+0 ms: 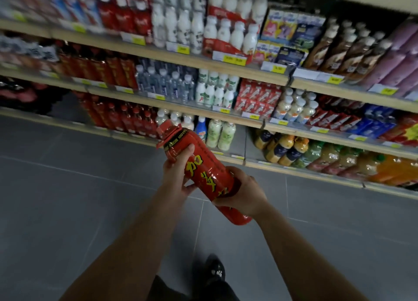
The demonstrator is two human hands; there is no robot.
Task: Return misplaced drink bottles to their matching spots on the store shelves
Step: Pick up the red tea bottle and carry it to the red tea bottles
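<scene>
I hold a large red bottle [204, 172] with yellow characters on its label, tilted with its red cap pointing up and left. My left hand [178, 174] grips its upper body near the neck. My right hand [243, 191] wraps around its lower part, and the base sticks out below that hand. The bottle is in the air in front of the store shelves [226, 117]. A row of similar red bottles [126, 120] stands on the lowest shelf to the left.
Wooden shelves carry white milk bottles [228, 34], clear water bottles [167, 83], red cartons [257, 97] and orange juice bottles [384, 172]. Grey floor tiles [67, 199] stretch before the shelves. My dark shoe [214, 271] shows at the bottom.
</scene>
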